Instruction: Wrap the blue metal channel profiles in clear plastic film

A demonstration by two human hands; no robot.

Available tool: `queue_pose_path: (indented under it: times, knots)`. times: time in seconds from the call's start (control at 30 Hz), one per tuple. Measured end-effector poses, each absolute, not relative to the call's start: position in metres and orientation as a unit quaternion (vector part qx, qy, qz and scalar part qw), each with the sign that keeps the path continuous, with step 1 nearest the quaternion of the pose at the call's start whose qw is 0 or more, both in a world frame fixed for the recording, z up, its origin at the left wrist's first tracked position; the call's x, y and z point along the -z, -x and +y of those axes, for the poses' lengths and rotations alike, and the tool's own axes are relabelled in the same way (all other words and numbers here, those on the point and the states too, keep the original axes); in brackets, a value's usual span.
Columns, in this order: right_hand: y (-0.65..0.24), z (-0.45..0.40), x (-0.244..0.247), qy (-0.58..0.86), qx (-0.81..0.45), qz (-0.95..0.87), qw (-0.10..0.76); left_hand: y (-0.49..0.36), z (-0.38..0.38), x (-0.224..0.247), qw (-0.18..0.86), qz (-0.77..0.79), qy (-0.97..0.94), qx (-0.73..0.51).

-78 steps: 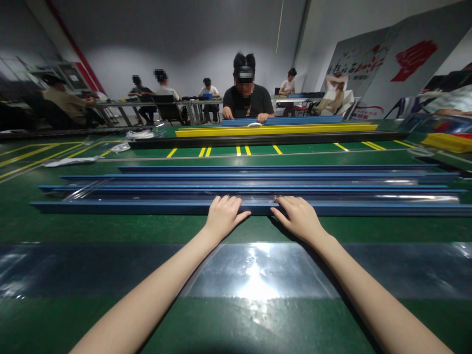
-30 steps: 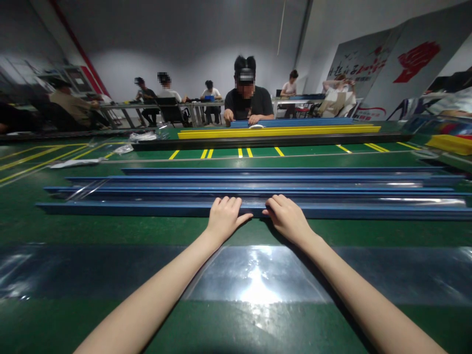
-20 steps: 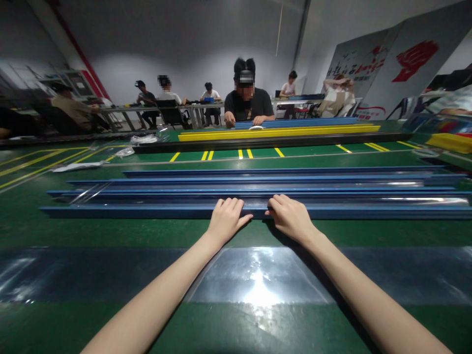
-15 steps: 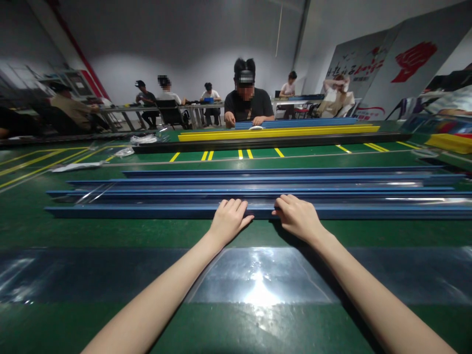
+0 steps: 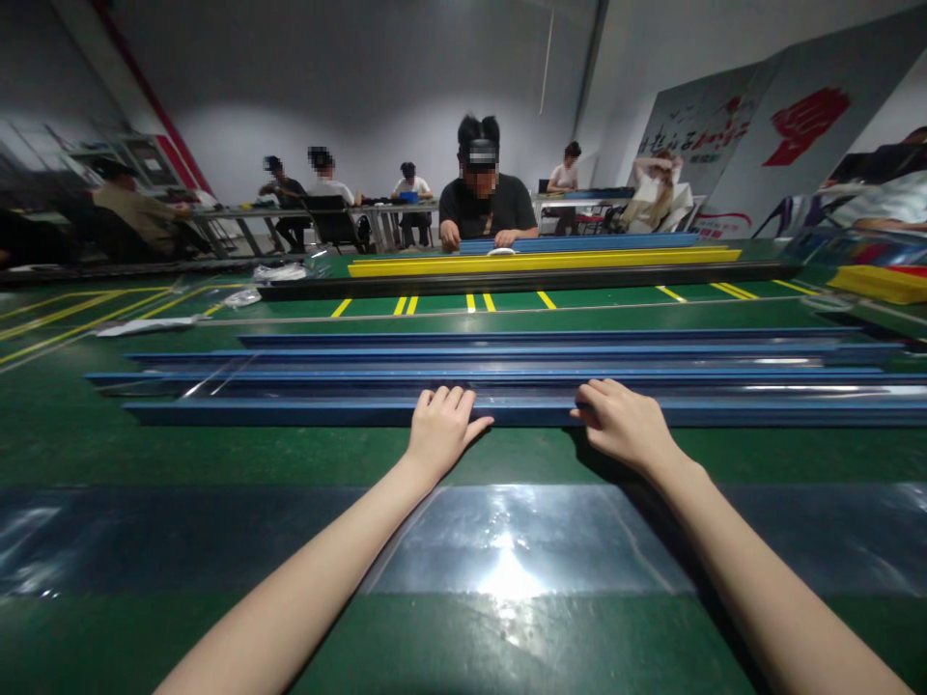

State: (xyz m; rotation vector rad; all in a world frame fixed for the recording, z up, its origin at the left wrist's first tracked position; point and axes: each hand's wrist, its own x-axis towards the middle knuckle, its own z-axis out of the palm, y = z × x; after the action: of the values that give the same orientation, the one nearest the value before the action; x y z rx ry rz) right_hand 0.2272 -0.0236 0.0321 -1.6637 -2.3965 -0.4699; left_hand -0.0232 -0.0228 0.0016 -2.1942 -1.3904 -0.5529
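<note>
Blue rail [image 5: 290, 413], the nearest of several long ones lying side by side, runs across the green floor [image 5: 217, 454] under both my hands. My left hand [image 5: 438, 432] lies flat on its top, fingers spread loosely, gripping nothing. Clear film [image 5: 521, 394] shines just beyond my fingertips. My right hand [image 5: 624, 425] curls over the rail's near edge, pressing rather than clasping. I judge the film only partly seated, with long stretches left on either side.

Bare forearms, left hand [image 5: 440, 431] and right hand [image 5: 627, 425] ungloved
</note>
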Motion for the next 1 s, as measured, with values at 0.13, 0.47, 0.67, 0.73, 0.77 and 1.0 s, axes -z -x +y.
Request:
queue_pose_path:
  times: [0.13, 0.47, 0.67, 0.73, 0.77, 1.0]
  knots:
    - [-0.220, -0.024, -0.029, 0.554, 0.148, -0.809, 0.125, 0.023, -0.023, -0.001, 0.242, -0.509, 0.801, 0.202]
    - [-0.197, -0.017, -0.015, 0.484, 0.120, -0.844, 0.197, 0.022, -0.023, -0.002, 0.239, -0.510, 0.801, 0.202]
    - [-0.195, -0.017, -0.021, 0.481, 0.184, -0.845, 0.142, 0.023, -0.023, -0.002, 0.241, -0.508, 0.802, 0.202]
    - [-0.194, -0.018, -0.024, 0.487, 0.189, -0.844, 0.125, 0.024, -0.023, -0.001, 0.241, -0.506, 0.803, 0.204]
    - [-0.194, -0.018, -0.026, 0.490, 0.188, -0.843, 0.116, 0.024, -0.023, -0.001, 0.241, -0.504, 0.803, 0.206]
    - [-0.215, -0.021, -0.034, 0.515, 0.159, -0.839, 0.078, 0.023, -0.022, -0.001, 0.231, -0.498, 0.810, 0.205]
